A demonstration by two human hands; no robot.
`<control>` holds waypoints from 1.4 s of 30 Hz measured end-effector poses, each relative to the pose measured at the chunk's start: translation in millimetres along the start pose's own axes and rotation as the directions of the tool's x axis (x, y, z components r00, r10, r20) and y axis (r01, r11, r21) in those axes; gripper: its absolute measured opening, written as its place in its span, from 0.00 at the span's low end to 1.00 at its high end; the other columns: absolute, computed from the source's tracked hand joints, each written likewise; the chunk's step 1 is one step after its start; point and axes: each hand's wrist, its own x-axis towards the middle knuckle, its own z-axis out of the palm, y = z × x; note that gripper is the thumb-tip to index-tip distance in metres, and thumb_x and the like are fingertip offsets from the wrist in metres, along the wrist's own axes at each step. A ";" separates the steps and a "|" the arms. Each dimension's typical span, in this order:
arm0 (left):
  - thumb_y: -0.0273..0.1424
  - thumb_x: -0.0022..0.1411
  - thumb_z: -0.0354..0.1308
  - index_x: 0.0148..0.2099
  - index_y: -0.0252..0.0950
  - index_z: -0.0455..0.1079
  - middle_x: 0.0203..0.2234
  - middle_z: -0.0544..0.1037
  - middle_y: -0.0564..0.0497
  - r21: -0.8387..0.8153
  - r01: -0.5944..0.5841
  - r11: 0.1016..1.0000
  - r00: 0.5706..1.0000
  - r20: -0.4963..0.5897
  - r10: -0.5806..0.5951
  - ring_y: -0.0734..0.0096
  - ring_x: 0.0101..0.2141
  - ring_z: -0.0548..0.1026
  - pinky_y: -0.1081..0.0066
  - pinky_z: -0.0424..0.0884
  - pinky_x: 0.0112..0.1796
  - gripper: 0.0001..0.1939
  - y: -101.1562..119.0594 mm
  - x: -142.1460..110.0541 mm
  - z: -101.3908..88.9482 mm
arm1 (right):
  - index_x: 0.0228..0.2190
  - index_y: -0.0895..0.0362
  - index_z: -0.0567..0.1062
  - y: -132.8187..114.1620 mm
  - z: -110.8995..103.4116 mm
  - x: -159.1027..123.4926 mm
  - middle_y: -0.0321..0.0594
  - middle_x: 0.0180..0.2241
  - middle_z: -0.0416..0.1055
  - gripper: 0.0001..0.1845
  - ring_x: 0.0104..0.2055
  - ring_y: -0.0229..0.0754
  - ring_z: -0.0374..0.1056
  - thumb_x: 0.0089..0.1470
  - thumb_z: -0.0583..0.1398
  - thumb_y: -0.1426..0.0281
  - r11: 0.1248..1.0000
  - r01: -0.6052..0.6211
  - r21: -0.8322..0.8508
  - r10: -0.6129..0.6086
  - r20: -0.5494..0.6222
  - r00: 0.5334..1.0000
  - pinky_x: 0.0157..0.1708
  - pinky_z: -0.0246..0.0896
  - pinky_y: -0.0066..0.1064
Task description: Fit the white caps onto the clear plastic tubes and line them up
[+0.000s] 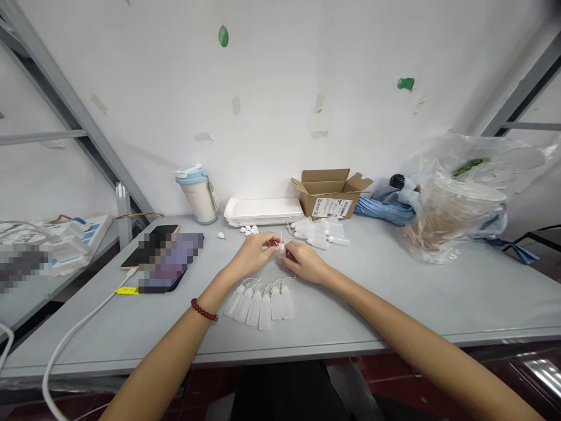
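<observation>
Over the middle of the desk my left hand (260, 251) and my right hand (307, 261) meet, fingertips pinched close together. Between them shows a small white cap (281, 248) with a thin tip pointing up; my left fingers close on it. What my right fingers grip is mostly hidden behind them. Nearer the desk's front edge, several clear plastic squeeze bottles (264, 313) with thin curved tips lie fanned in a row. More such bottles (319, 234) are piled beyond my right hand. Several loose white caps (249, 230) lie just behind my left hand.
Along the wall stand a tumbler (199, 196), stacked white trays (265, 210) and an open cardboard box (331, 196). A blue folded umbrella (385, 209) and a plastic-wrapped tub (456, 216) sit at right. Two phones, one a dark phone (142, 251), and a white cable (83, 321) lie at left.
</observation>
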 end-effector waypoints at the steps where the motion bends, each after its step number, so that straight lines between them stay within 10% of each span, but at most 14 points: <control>1: 0.33 0.55 0.55 0.36 0.34 0.72 0.34 0.78 0.47 -0.010 0.014 1.000 1.000 -0.004 -0.014 0.65 0.36 0.74 0.66 0.69 0.42 0.09 -0.7 0.4 -1.1 | 0.26 0.59 0.65 -0.5 -0.6 0.0 0.39 0.26 0.64 0.09 0.27 0.36 0.57 0.56 0.56 0.68 1.000 -0.022 0.011 0.022 -0.008 1.000 0.29 0.50 0.29; 9: 0.37 0.52 0.57 0.34 0.34 0.71 0.32 0.78 0.47 -0.163 0.140 0.977 0.990 0.020 -0.138 0.65 0.35 0.75 0.65 0.69 0.41 0.11 -1.0 2.3 -13.3 | 0.29 0.59 0.67 -7.6 -11.3 -2.1 0.34 0.23 0.64 0.10 0.24 0.34 0.59 0.57 0.52 0.66 0.904 -0.104 0.414 0.129 -0.033 0.991 0.27 0.54 0.27; 19: 0.38 0.52 0.60 0.38 0.34 0.74 0.37 0.78 0.46 -0.312 0.131 0.941 0.991 0.041 -0.125 0.62 0.42 0.73 0.65 0.68 0.45 0.14 8.8 -2.5 -17.0 | 0.33 0.54 0.60 -20.5 -24.0 -5.6 0.26 0.17 0.61 0.21 0.15 0.31 0.57 0.49 0.58 0.51 0.347 -0.303 0.888 0.285 0.208 0.936 0.17 0.51 0.25; 29: 0.48 0.58 0.52 0.26 0.32 0.70 0.23 0.74 0.48 -0.283 0.224 0.932 0.971 0.144 -0.190 0.71 0.23 0.73 0.68 0.73 0.27 0.23 5.1 -1.6 -13.3 | 0.34 0.54 0.60 -19.2 -23.8 -7.8 0.26 0.17 0.61 0.20 0.16 0.30 0.55 0.51 0.56 0.51 0.470 -0.219 0.855 0.235 0.118 0.965 0.20 0.49 0.24; 42: 0.45 0.60 0.51 0.31 0.33 0.68 0.24 0.72 0.50 -0.205 0.186 0.961 0.974 0.166 -0.153 0.73 0.23 0.70 0.74 0.69 0.22 0.19 11.5 -4.6 -10.4 | 0.34 0.53 0.58 -16.0 -25.1 -6.0 0.23 0.15 0.58 0.19 0.14 0.29 0.53 0.52 0.55 0.51 0.494 -0.221 0.841 0.266 0.096 0.959 0.17 0.47 0.23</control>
